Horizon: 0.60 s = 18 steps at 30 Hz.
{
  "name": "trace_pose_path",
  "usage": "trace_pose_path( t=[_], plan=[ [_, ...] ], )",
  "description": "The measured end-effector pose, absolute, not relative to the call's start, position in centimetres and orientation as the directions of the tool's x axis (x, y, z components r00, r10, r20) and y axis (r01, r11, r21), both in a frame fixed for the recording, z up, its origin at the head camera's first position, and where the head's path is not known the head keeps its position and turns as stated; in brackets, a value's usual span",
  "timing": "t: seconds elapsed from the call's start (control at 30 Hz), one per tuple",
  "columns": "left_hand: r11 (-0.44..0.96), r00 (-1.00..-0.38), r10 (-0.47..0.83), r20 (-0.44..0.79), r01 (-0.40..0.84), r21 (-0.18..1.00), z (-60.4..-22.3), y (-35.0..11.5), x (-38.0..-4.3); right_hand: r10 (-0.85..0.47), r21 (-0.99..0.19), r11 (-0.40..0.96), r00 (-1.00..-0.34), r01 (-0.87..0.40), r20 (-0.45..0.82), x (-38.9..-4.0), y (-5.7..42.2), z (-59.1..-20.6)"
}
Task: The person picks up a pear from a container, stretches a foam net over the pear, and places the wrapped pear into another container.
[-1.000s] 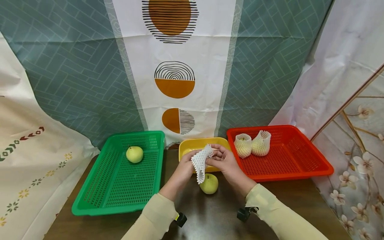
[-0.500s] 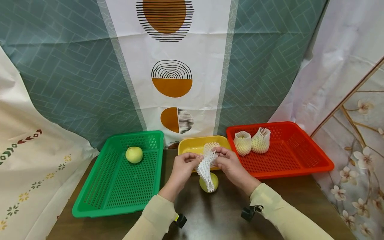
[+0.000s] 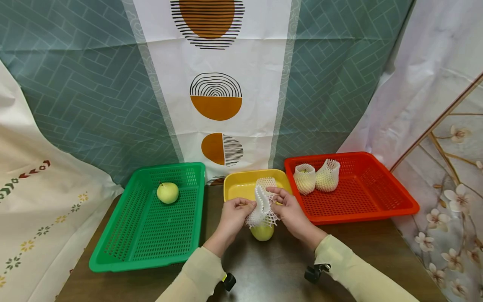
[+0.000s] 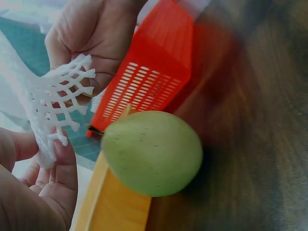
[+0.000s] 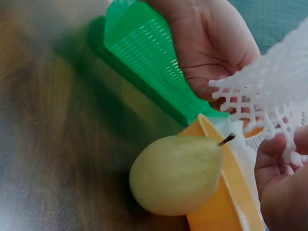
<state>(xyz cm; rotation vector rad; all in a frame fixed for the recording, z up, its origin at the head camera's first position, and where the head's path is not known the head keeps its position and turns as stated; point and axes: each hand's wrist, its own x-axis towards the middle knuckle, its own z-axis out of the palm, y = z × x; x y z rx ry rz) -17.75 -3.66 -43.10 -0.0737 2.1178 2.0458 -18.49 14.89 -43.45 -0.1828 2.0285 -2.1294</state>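
Observation:
Between both hands hangs a white foam net sleeve (image 3: 260, 212); its open mesh end splays out in the left wrist view. My left hand (image 3: 235, 216) pinches one side between thumb and fingers. The opposite side is gripped by the fingers of my right hand (image 3: 289, 212). Just below is a bare yellow-green pear (image 3: 263, 233) on the table, its top hidden by the sleeve in the head view. Both wrist views show the pear (image 4: 153, 154) apart from the mesh, its stem (image 5: 227, 139) pointing toward the yellow tray.
Behind the hands stands a yellow tray (image 3: 239, 189) with another foam net (image 3: 266, 182) in it. At left, a green basket (image 3: 166, 239) holds one bare pear (image 3: 167, 193). At right, a red basket (image 3: 366, 197) contains two net-wrapped pears (image 3: 305, 181).
The sleeve was bunched and hung down as a narrow strip; now its lower end is spread wide over the pear. Both hands have come slightly lower, one at each side of it.

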Motion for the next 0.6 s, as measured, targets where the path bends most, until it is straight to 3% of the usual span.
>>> trace_pose_path(
  t=[0.6],
  plan=[
    [0.246,-0.99,0.009,-0.141,-0.135,0.96,-46.9,-4.0,-18.2,-0.135,-0.982,0.176,-0.987,0.063,-0.087,-18.4,14.4,-47.1]
  ],
)
